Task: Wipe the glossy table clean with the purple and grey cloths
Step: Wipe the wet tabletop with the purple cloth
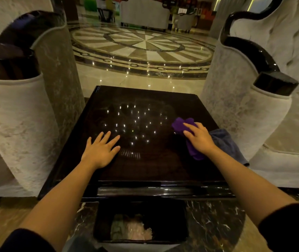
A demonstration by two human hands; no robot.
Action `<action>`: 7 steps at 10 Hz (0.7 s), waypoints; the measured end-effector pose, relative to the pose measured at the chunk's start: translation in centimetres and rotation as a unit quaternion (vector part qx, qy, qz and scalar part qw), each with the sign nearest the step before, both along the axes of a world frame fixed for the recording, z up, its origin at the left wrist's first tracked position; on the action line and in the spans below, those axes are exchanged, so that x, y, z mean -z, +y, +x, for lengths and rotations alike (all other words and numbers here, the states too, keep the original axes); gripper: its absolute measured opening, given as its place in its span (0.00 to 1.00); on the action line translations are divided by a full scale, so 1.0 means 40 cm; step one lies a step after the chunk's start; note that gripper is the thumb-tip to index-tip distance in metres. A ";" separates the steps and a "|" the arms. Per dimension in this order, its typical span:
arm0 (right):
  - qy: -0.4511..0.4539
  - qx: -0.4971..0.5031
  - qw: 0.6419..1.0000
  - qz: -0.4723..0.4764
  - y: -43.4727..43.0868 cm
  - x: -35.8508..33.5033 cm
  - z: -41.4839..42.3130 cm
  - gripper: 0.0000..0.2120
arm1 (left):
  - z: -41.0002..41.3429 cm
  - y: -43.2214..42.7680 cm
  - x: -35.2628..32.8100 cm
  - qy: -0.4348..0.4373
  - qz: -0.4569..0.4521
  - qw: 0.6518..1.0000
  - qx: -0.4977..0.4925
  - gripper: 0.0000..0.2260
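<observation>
The purple cloth lies bunched on the right half of the dark glossy counter, pinned under the person's right hand. One crumpled end sticks out past the fingertips toward the far side, and a second tail shows nearer the person, below the wrist. It looks like a thin, soft microfibre rag: light, limp, with no stiffness of its own, so it will go wherever the palm pushes it and will probably fold or roll on itself if only an edge is pressed. The hand lies flat on it, fingers extended and loosely spread, pressing down rather than clenching. That seems the sensible hold here, since a broad palm over the middle of the bundle keeps the fabric spread and gives friction against such a slick top.

The grey cloth sits just behind and to the right of that hand, draped over the counter's right edge with part of it hanging off the side. It appears a little thicker and looser, and could slide off if nudged; gathering it from the part resting on the counter would be safest.

The left hand rests open and empty on the left-centre of the counter, palm down, fingers splayed, apparently bracing. The surface mirrors many small ceiling lights, so smears would likely show easily. Pale upholstered armchairs flank the counter on both sides, and a dark open bin stands on the floor below its near edge.
</observation>
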State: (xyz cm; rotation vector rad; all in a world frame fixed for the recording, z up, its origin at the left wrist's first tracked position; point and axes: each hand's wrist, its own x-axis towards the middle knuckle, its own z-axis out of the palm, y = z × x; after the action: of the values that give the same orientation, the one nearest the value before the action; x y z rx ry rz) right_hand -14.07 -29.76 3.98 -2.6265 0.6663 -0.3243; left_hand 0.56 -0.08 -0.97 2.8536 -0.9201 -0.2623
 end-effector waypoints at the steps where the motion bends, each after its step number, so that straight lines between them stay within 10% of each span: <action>1: 0.082 0.061 0.995 0.018 -0.045 0.043 0.021 0.23 | -0.003 -0.001 0.000 -0.001 0.004 1.000 -0.002 0.23; 4: 0.138 0.023 0.980 -0.144 0.033 0.077 0.033 0.24 | -0.006 -0.004 -0.003 0.001 0.013 1.000 -0.004 0.23; 7: 0.085 -0.216 0.960 -0.158 0.343 0.064 -0.037 0.26 | -0.008 -0.004 -0.017 0.000 0.014 1.000 -0.008 0.23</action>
State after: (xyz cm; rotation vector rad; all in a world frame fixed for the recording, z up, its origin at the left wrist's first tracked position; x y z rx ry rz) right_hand -15.53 -16.05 1.42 -3.0343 0.0755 -0.0763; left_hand 0.25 -0.22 -0.31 2.8855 -0.9004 -0.2762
